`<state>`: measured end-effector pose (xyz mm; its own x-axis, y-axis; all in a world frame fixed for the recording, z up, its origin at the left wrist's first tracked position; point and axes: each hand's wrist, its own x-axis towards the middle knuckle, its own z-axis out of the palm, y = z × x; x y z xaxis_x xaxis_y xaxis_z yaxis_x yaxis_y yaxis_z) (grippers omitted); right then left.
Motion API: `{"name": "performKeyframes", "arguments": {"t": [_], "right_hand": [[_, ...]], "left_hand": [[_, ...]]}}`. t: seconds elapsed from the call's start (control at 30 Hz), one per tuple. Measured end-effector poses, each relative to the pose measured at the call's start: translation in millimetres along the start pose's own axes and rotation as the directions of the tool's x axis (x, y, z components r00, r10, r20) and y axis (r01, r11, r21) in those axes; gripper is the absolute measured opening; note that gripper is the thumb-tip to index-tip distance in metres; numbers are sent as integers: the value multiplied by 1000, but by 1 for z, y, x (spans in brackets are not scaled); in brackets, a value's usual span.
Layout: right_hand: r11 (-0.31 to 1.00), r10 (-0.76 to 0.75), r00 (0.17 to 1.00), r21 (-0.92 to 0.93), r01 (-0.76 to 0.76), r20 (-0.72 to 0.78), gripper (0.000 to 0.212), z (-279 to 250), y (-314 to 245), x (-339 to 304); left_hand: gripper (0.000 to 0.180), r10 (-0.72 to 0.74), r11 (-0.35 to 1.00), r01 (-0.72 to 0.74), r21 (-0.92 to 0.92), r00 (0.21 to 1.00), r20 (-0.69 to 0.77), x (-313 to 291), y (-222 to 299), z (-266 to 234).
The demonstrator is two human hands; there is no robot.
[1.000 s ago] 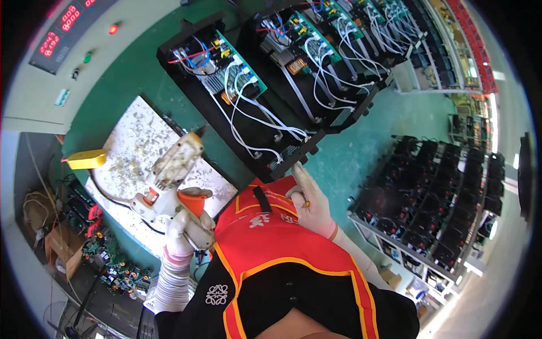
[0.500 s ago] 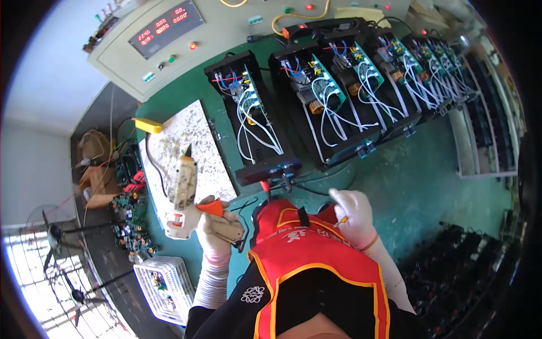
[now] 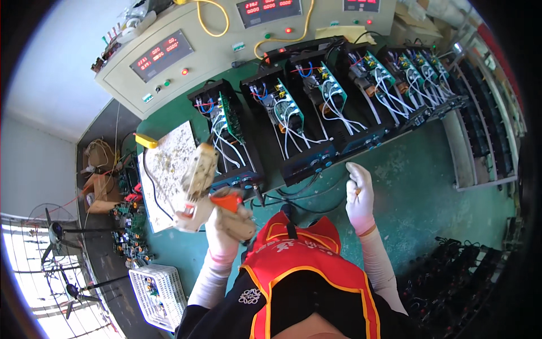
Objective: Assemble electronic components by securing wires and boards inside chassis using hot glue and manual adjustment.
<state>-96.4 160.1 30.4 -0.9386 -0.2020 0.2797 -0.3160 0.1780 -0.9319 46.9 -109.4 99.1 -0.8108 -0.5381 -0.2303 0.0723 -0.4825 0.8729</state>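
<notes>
My left hand, in a white glove, grips a glue gun with a cream body and an orange trigger. Its nozzle points up and away, over the near-left open black device. That device shows a green circuit board, white wires and blue and red leads. My right hand, also gloved, is raised beyond the table's near edge, apart from the devices. Its fingers are curled in, with a small orange-brown bit showing at them; I cannot tell what it is.
Several more open black devices stand in a row to the right. Behind them is a beige test panel with red displays. A glue-spotted board, a yellow-handled tool and a white basket lie left. A metal rack stands right.
My view has shifted, so the devices appear further left. My left hand has brought the glue gun over the nearest device. My right hand has lifted outward, its forefinger less extended.
</notes>
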Motion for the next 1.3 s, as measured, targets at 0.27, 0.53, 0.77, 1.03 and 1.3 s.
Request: {"name": "performKeyframes", "arguments": {"t": [0.27,0.53,0.77,1.03,1.3], "right_hand": [[778,-327,944,-556,293,41,44,18,-35,33],[644,-450,854,-567,513,262,36,21,-31,93],[690,-299,757,-416,592,581,10,8,-14,131],[728,-225,712,-371,577,666,8,5,-11,144],[755,-315,737,-312,576,598,8,7,0,143]], "left_hand": [[52,31,997,-4,-78,941,337,59,-17,43],[34,-3,1000,5,-13,987,161,75,-12,70],[29,-61,973,29,230,989,134,109,-12,103],[23,-60,927,18,374,993,99,158,-3,126],[17,-143,890,133,435,990,-8,185,-29,116]]}}
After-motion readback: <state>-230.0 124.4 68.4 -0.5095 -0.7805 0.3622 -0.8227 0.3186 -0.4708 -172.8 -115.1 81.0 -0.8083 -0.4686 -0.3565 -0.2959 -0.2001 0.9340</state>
